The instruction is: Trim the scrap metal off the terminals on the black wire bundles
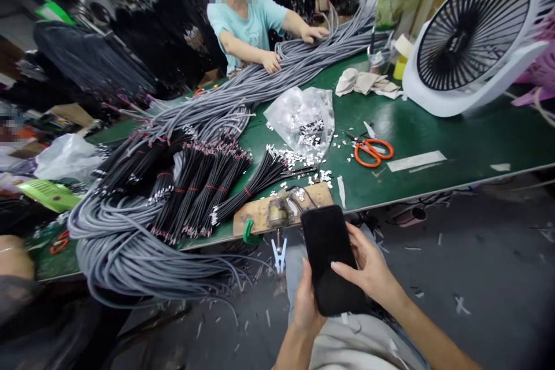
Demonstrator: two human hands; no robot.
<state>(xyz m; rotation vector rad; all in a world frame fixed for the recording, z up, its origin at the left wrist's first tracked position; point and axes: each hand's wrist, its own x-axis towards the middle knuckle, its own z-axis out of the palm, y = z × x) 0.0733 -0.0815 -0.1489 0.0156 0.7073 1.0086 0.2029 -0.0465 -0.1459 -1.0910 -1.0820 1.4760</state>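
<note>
A black smartphone point(330, 257) with a dark screen is held over my lap, just below the front edge of the green table point(455, 139). My left hand point(306, 306) grips its lower left side from beneath. My right hand point(368, 269) wraps its right edge, the thumb lying across the screen. Right in front of the phone a worn wooden block with a small metal fixture point(281, 211) is clamped to the table edge.
Bundles of black wires point(203, 182) and long grey cables point(130, 243) cover the left of the table. Orange scissors point(373, 150), a clear bag of small white pieces point(303, 118), a white fan point(472, 34) and rags lie further right. Across the table a person in a teal shirt point(251, 20) handles grey cables.
</note>
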